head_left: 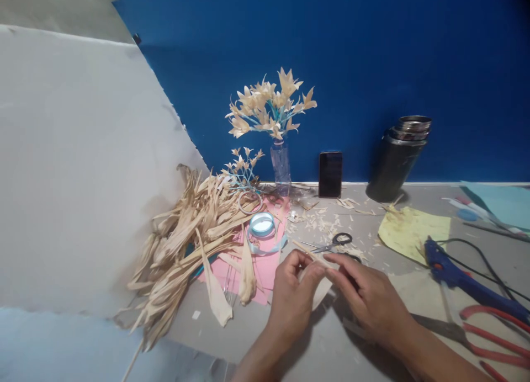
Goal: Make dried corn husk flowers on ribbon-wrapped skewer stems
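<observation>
My left hand (295, 291) and my right hand (366, 296) meet over the front of the table, fingertips pinched together. Between them is a pale piece of dried corn husk (322, 295); a narrow end of it pokes up past the left fingers, and the rest is partly hidden by the hands. Just beyond the fingertips lie black-handled scissors (342, 239), partly covered by my right hand. To the left, a roll of light blue tape (261, 225) rests on pink paper (269, 271), beside a large heap of dried corn husks (186, 233).
Husk flowers stand in a clear bottle (281, 166) at the back, near a phone (330, 175) and a dark flask (397, 161). On the right are a yellow sheet (414, 233), a blue glue gun (455, 274) and red-handled scissors (492, 335). Husk scraps litter the middle.
</observation>
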